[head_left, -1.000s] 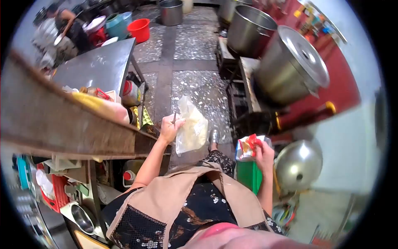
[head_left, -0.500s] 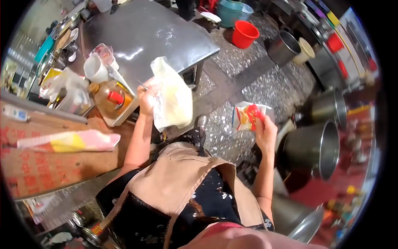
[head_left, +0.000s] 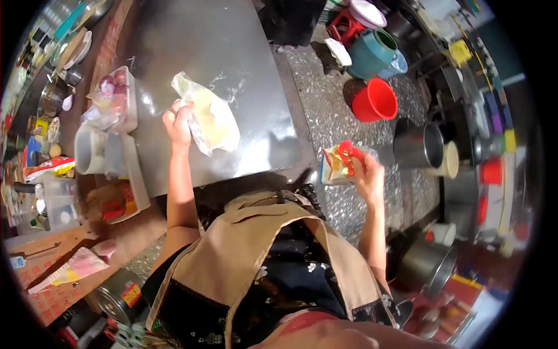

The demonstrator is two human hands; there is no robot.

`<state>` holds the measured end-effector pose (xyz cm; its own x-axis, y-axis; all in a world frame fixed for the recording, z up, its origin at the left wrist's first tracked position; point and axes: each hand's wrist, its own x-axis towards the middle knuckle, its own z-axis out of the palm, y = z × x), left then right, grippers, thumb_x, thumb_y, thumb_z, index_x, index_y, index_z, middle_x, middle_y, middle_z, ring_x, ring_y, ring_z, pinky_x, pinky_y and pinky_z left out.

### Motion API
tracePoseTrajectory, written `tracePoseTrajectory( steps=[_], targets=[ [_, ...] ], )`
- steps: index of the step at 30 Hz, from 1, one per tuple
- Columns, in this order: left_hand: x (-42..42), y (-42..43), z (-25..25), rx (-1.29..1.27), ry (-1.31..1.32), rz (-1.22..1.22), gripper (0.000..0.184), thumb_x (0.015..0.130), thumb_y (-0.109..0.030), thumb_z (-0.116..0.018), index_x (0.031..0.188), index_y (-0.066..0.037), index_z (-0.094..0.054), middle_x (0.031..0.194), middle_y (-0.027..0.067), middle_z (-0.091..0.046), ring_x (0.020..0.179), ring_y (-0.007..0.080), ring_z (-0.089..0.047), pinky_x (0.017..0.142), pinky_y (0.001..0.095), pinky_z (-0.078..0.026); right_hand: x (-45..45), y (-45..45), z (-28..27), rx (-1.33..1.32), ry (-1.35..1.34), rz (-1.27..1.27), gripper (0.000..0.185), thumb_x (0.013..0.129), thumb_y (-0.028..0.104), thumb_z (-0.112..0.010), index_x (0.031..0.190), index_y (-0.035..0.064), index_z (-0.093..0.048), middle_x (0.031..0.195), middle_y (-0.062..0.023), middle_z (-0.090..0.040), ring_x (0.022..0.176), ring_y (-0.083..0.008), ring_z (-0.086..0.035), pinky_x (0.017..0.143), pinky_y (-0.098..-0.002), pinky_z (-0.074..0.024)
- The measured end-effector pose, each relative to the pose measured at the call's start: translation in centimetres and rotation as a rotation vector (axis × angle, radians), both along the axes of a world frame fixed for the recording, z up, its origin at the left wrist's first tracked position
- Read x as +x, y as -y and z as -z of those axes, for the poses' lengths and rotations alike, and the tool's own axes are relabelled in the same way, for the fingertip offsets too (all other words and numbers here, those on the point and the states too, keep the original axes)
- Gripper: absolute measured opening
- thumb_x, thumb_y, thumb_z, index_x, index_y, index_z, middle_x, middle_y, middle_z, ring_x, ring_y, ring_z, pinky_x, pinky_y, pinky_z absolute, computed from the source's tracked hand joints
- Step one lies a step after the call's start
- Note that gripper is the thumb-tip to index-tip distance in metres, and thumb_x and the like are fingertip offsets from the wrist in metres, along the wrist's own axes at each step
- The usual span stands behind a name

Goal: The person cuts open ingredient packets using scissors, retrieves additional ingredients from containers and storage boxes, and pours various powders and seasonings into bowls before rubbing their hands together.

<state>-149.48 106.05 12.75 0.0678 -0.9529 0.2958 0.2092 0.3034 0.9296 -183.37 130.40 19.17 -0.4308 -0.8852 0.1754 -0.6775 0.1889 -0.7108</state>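
Note:
My left hand (head_left: pixel 178 124) is closed around the edge of a clear plastic bag (head_left: pixel 214 121) with something pale yellow inside. The bag hangs over the metal table (head_left: pixel 232 35); I cannot tell whether it touches the top. Out to the right, above the floor, my right hand (head_left: pixel 369 179) pinches a red, gold and white plastic packet (head_left: pixel 340 164) by its upper side. What the packet contains cannot be made out.
On the left stand a white tub (head_left: pixel 91 149) and a tray (head_left: pixel 132 99) of reddish bagged items. A red bucket (head_left: pixel 375 102), a teal barrel (head_left: pixel 369 53) and a steel pot (head_left: pixel 419 145) sit on the speckled floor. A pink and yellow bag (head_left: pixel 78 267) lies on a cardboard surface.
The view has moved toward the table. My left hand has carried the clear bag over the tabletop; a thin metal item earlier seen at that hand no longer shows. My right hand still holds the packet.

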Motion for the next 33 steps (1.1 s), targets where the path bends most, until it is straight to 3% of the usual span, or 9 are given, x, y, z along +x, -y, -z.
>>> tracePoseTrajectory(
  steps=[3,5,6,17,20,26,28,30,33],
  targets=[
    [-3.4,2.4,-0.1,0.141,-0.005,-0.324,0.015,0.075,-0.008,-0.057,0.063,0.001,-0.057,0.066,-0.0027,-0.052,0.061,0.0060,-0.045,0.058,0.0202,-0.035,-5.4,9.6,0.6,0.037,-0.115,-0.222,0.015,0.081,0.009,-0.054,0.093,0.0016,-0.061,0.066,-0.0161,-0.058,0.059,-0.0253,-0.059,0.055,-0.0326,-0.0453],
    [-4.4,3.1,-0.2,0.039,0.278,-0.358,0.012,0.076,-0.010,-0.057,0.071,0.001,-0.058,0.067,-0.0033,-0.052,0.061,0.0055,-0.044,0.057,0.0197,-0.034,-8.4,16.2,0.8,0.041,-0.163,-0.406,0.015,0.081,0.007,-0.055,0.093,0.0013,-0.060,0.070,-0.0172,-0.058,0.063,-0.0306,-0.058,0.057,-0.0347,-0.0456],
    [-6.3,3.7,-0.7,0.111,0.083,-0.372,0.012,0.078,-0.010,-0.056,0.070,-0.002,-0.054,0.064,-0.0050,-0.048,0.059,0.0042,-0.040,0.053,0.0203,-0.030,-9.7,19.5,0.5,0.040,-0.168,-0.503,0.014,0.080,0.006,-0.055,0.093,0.0014,-0.059,0.072,-0.0173,-0.058,0.065,-0.0326,-0.058,0.059,-0.0355,-0.0458],
    [-11.7,5.2,-4.4,0.195,0.500,-0.649,0.031,0.072,-0.005,-0.058,0.056,-0.003,-0.032,0.053,-0.0014,-0.030,0.053,0.0079,-0.029,0.046,0.0262,-0.023,-9.9,48.2,-1.6,-0.187,-0.161,-1.214,0.014,0.081,0.005,-0.051,0.094,0.0025,-0.057,0.081,-0.0177,-0.059,0.077,-0.0355,-0.058,0.067,-0.0380,-0.0462],
    [-13.8,6.3,-6.2,0.306,0.617,-0.695,0.028,0.069,-0.003,-0.059,0.057,0.001,-0.034,0.051,0.0049,-0.031,0.051,0.0127,-0.030,0.047,0.0297,-0.026,-7.4,54.6,-1.8,-0.096,-0.210,-1.267,0.016,0.081,0.011,-0.051,0.094,0.0030,-0.057,0.079,-0.0201,-0.059,0.079,-0.0374,-0.057,0.067,-0.0407,-0.0459],
    [-13.8,10.2,-5.9,0.248,0.665,-0.709,0.027,0.068,-0.006,-0.061,0.059,0.003,-0.037,0.053,0.0083,-0.032,0.052,0.0160,-0.033,0.048,0.0319,-0.026,4.7,66.7,0.3,-0.298,-0.247,-1.348,0.013,0.080,0.012,-0.053,0.089,0.0037,-0.056,0.080,-0.0208,-0.058,0.079,-0.0392,-0.055,0.068,-0.0445,-0.0440],
    [-14.2,12.0,-6.0,0.271,0.681,-0.746,0.030,0.068,0.000,-0.059,0.056,-0.001,-0.031,0.053,0.0014,-0.033,0.053,0.0110,-0.032,0.048,0.0280,-0.025,7.2,70.8,0.4,-0.312,-0.349,-1.292,0.013,0.079,0.014,-0.053,0.088,0.0045,-0.057,0.081,-0.0202,-0.059,0.080,-0.0390,-0.056,0.069,-0.0454,-0.0444],
    [-13.6,13.9,-6.0,0.299,0.537,-0.725,0.027,0.067,-0.008,-0.062,0.057,0.002,-0.039,0.052,0.0092,-0.035,0.050,0.0193,-0.035,0.048,0.0327,-0.027,11.4,76.0,1.5,-0.368,-0.507,-1.216,0.014,0.078,0.017,-0.053,0.085,0.0057,-0.057,0.082,-0.0188,-0.061,0.081,-0.0382,-0.057,0.070,-0.0460,-0.0453],
    [-10.8,16.3,-5.6,0.258,0.632,-0.766,0.027,0.066,-0.008,-0.062,0.057,0.001,-0.039,0.052,0.0099,-0.036,0.050,0.0199,-0.035,0.047,0.0328,-0.027,17.2,82.9,4.0,-0.324,-0.528,-1.177,0.018,0.072,0.023,-0.057,0.082,0.0074,-0.059,0.082,-0.0184,-0.062,0.083,-0.0360,-0.060,0.071,-0.0442,-0.0469]
  ],
)
